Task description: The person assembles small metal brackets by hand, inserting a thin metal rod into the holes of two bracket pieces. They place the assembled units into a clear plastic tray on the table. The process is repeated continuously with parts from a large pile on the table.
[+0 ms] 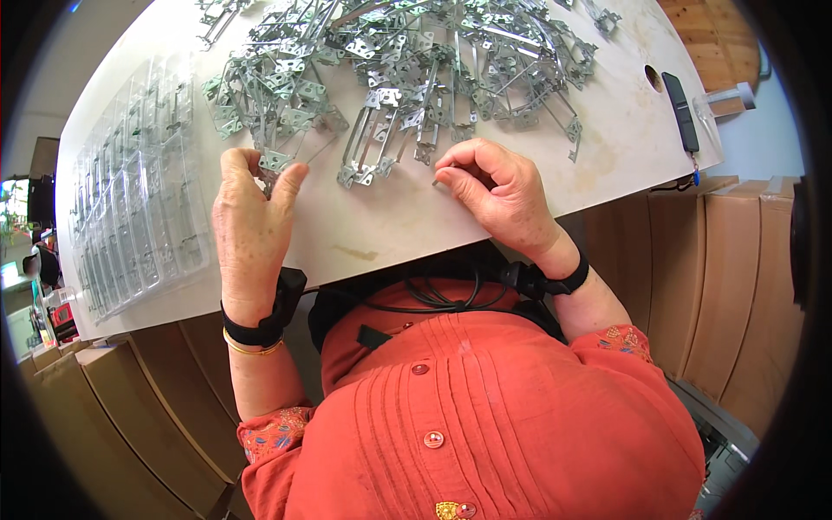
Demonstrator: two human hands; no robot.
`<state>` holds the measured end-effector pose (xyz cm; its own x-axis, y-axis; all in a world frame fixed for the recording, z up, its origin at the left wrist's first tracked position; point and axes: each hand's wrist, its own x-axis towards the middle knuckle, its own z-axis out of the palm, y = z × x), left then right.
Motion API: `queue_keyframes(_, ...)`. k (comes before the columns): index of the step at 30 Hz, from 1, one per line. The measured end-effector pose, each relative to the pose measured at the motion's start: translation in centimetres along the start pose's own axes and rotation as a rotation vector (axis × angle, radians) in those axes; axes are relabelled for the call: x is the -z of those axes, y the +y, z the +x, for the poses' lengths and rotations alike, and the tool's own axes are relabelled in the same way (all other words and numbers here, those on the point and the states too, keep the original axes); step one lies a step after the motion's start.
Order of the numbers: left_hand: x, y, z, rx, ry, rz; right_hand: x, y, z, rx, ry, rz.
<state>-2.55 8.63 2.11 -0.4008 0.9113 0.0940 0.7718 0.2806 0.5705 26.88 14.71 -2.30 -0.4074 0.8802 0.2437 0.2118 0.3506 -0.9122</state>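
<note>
My left hand (253,212) is at the near left edge of a large heap of thin metal brackets (373,52). Its fingers curl around a flat silver bracket (276,161) with holes, which shows between thumb and forefinger. To the right, my right hand (507,186) is closed in a pinch just above the table. A tiny grey sliver (436,182) pokes out at its fingertips; the rest of that piece is hidden. Between my hands lies a long frame-like metal bracket (373,139), touched by neither.
On the left of the white table (347,247) lies a clear plastic tray (139,182) with many narrow slots holding metal parts. A black bar-shaped device (680,113) and a clear cup (732,100) are at the right edge. Cardboard boxes (728,295) stand beside the table; black cables (433,295) cross my lap.
</note>
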Motion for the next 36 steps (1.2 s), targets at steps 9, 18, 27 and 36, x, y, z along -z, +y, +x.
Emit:
queue_keyframes(9,-0.4,-0.1,-0.4,-0.001,-0.079,-0.228,-0.2,0.1,-0.1,-0.002,0.013,0.018)
queue_keyframes(18,0.3,0.1,0.2,-0.014,0.073,-0.306,-0.1,0.2,-0.1,0.015,0.014,0.014)
queue_keyframes(27,1.5,1.8,-0.9,-0.072,0.140,-0.589,-0.1,0.1,-0.1,0.022,0.012,0.010)
queue_keyframes(36,0.8,2.0,-5.0,-0.244,-0.439,-0.308,-0.1,-0.4,-0.2,-0.058,0.004,0.037)
